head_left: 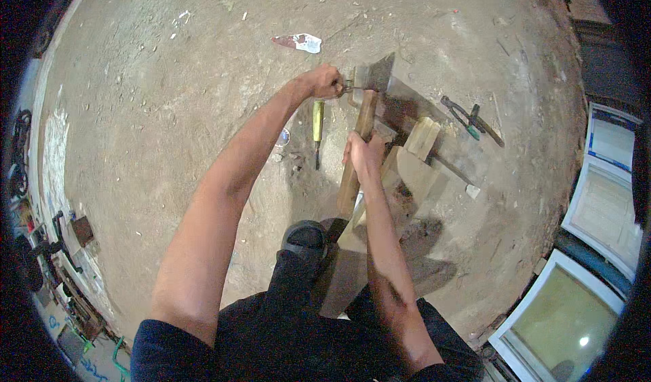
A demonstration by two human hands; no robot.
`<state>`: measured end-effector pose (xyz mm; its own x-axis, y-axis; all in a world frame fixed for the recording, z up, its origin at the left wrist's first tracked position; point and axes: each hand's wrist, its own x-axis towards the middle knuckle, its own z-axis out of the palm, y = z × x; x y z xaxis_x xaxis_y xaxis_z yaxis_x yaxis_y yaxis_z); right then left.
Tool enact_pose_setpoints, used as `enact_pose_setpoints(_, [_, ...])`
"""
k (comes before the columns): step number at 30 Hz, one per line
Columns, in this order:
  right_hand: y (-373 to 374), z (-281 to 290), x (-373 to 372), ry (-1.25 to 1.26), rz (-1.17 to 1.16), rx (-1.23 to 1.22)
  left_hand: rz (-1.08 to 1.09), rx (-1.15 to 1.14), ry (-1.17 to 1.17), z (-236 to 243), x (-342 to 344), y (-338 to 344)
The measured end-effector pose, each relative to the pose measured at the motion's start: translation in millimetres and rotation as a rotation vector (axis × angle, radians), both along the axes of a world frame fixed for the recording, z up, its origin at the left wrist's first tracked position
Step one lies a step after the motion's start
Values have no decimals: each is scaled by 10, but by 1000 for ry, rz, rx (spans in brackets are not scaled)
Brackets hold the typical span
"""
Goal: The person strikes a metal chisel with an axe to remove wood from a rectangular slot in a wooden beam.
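My right hand [366, 153] is wrapped round the wooden handle of a hatchet [367, 114]. Its broad grey metal head points away from me, and the handle slants back toward my feet. Beside that head, to its left, my left hand [327, 82] is closed in a fist. A thin metal piece sticks out from the fist toward the hatchet head; what it belongs to I cannot make out. Just below the fist lies a chisel [318, 121] with a yellow handle. Right of the hatchet handle, a pale wooden block [423, 138] rests on a larger piece of wood [413, 168].
Pincers [468, 119] lie on the dusty floor at right. A pointed red-and-white piece [298, 42] lies farther off. White-framed panes [563, 314] line the right edge; assorted tools and scraps [61, 246] crowd the left. My dark shoe [304, 238] stands close by.
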<state>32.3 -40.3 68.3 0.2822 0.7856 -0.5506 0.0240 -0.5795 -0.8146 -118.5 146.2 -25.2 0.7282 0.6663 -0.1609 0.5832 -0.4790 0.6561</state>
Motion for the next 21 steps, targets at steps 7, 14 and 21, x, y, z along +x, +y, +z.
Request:
enact_pose_setpoints(7, [-23,-253,31,-102,56,-96,64,-17,-63,19,7,22])
enact_pose_setpoints(14, [7,-110,81,73,0,-173,145,34,-151,99,5,-87])
enact_pose_setpoints(21, [-106,-58,134,164,-25,-186,54,203,-205,28,-20,-249])
